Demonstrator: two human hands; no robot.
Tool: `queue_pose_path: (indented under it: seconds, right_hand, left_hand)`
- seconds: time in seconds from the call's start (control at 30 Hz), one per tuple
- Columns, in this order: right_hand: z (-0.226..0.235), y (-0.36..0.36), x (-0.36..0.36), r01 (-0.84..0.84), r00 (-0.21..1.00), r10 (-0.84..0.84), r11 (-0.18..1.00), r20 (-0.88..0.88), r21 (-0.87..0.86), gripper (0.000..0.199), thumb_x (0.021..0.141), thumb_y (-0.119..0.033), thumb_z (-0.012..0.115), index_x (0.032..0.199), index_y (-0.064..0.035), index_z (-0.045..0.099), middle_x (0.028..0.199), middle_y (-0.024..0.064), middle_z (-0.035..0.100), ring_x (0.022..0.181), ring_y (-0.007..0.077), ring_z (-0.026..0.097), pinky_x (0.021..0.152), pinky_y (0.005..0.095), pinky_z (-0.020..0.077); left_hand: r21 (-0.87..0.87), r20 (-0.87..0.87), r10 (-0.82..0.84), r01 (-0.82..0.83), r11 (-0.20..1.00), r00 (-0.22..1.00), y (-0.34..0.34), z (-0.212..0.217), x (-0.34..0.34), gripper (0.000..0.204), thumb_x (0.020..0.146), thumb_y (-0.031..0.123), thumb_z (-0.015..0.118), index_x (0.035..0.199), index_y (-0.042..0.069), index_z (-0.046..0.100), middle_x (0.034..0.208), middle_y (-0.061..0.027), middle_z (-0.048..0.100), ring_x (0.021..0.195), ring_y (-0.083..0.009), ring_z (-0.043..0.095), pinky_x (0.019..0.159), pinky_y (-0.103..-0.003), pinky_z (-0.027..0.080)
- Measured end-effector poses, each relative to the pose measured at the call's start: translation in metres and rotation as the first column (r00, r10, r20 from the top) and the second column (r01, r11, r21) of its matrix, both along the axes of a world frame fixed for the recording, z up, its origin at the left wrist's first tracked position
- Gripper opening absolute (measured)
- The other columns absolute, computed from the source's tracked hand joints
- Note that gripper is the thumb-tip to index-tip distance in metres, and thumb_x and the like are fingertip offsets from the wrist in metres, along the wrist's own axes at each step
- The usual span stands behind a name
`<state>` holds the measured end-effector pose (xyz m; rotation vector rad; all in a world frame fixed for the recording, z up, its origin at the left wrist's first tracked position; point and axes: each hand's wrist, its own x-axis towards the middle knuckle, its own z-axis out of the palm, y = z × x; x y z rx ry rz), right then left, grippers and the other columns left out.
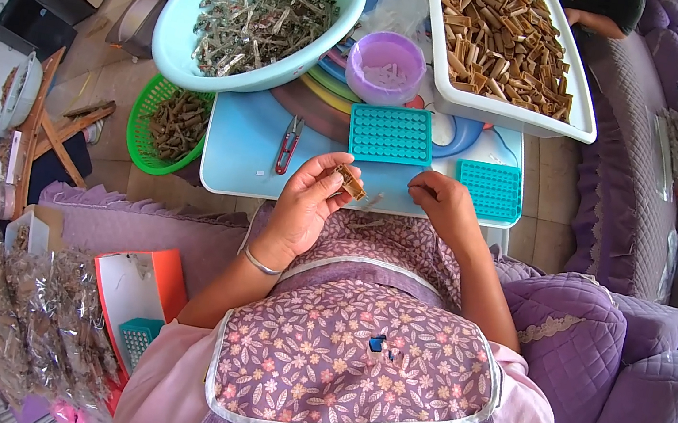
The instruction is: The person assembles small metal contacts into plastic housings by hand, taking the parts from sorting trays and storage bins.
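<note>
My left hand (310, 205) pinches a small brown hollow piece (351, 183) between thumb and fingers, above the table's near edge. To its right, my right hand (445, 207) has its fingers curled together near the tabletop; whatever they may hold is too small to make out. Just beyond both hands lies a teal tray with rows of round cups (390, 134). A second, flatter teal grid tray (487, 191) sits right of my right hand. Red-handled snips (288, 146) lie on the table to the left of my left hand.
At the back stand a pale basin of grey metallic-looking pieces (177, 14), a purple bowl of small clear bits (381, 91) and a white bin of brown pieces (588, 119). A green basket (139, 117) is left of the table (229, 171). Another person's hand (574, 17) shows far right.
</note>
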<state>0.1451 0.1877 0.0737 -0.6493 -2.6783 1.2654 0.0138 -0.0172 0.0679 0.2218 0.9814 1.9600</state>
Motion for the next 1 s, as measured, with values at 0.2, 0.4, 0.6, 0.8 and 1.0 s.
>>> queue_pose_path:
  seconds: [0.2, 0.4, 0.6, 0.8, 1.0]
  right_hand:
    - [-0.017, 0.004, -0.002, -0.043, 0.972, 0.086, 0.98, -0.217, 0.195, 0.009, 0.082, -0.005, 0.066, 0.089, -0.0006, 0.068, 0.088, 0.013, 0.066, 0.08, 0.024, 0.063, 0.071, 0.0327, 0.0495]
    - [-0.006, -0.001, -0.002, 0.075, 0.988, -0.084, 0.995, -0.131, -0.073, 0.015, 0.08, -0.004, 0.065, 0.094, -0.002, 0.068, 0.088, 0.0125, 0.067, 0.083, 0.0307, 0.064, 0.076, 0.0366, 0.0508]
    - [-0.001, -0.006, -0.003, 0.119, 0.97, -0.13, 0.991, -0.207, -0.065, 0.016, 0.081, -0.004, 0.065, 0.097, -0.0042, 0.068, 0.092, 0.0113, 0.067, 0.087, 0.028, 0.064, 0.075, 0.0334, 0.0506]
    - [0.007, -0.009, -0.004, 0.118, 0.965, -0.094, 0.989, -0.244, 0.086, 0.016, 0.081, -0.003, 0.068, 0.097, -0.0051, 0.068, 0.097, 0.0089, 0.064, 0.089, 0.0215, 0.062, 0.07, 0.0306, 0.0502]
    - [0.023, -0.049, -0.016, -0.06, 0.908, 0.028, 0.996, -0.419, -0.064, 0.032, 0.074, -0.006, 0.076, 0.105, -0.0043, 0.065, 0.098, 0.0107, 0.063, 0.086, 0.0215, 0.061, 0.063, 0.0291, 0.0513]
  left_hand:
    - [0.023, -0.014, 0.042, -0.042, 0.999, 0.999, 0.006, -0.003, -0.001, 0.025, 0.097, 0.012, 0.052, 0.122, 0.005, 0.055, 0.109, -0.0073, 0.062, 0.102, -0.0171, 0.061, 0.09, -0.03, 0.049]
    - [0.0, 0.012, 0.065, -0.065, 0.998, 0.998, 0.004, -0.008, 0.001, 0.024, 0.097, 0.01, 0.051, 0.121, 0.005, 0.055, 0.109, -0.007, 0.062, 0.101, -0.0164, 0.061, 0.089, -0.029, 0.05]
    - [-0.017, 0.021, 0.061, -0.061, 0.998, 0.998, 0.005, -0.009, 0.005, 0.024, 0.097, 0.01, 0.052, 0.12, 0.005, 0.055, 0.109, -0.0075, 0.063, 0.099, -0.0154, 0.062, 0.088, -0.028, 0.05]
    - [-0.037, 0.002, 0.079, -0.079, 0.996, 0.997, 0.004, -0.011, 0.007, 0.023, 0.097, 0.01, 0.053, 0.119, 0.005, 0.056, 0.109, -0.007, 0.063, 0.099, -0.0147, 0.062, 0.087, -0.028, 0.051]
    - [-0.035, -0.014, 0.107, -0.107, 0.994, 0.994, 0.007, -0.011, 0.011, 0.023, 0.096, 0.009, 0.055, 0.118, 0.005, 0.056, 0.109, -0.0068, 0.063, 0.099, -0.0141, 0.061, 0.087, -0.028, 0.052]
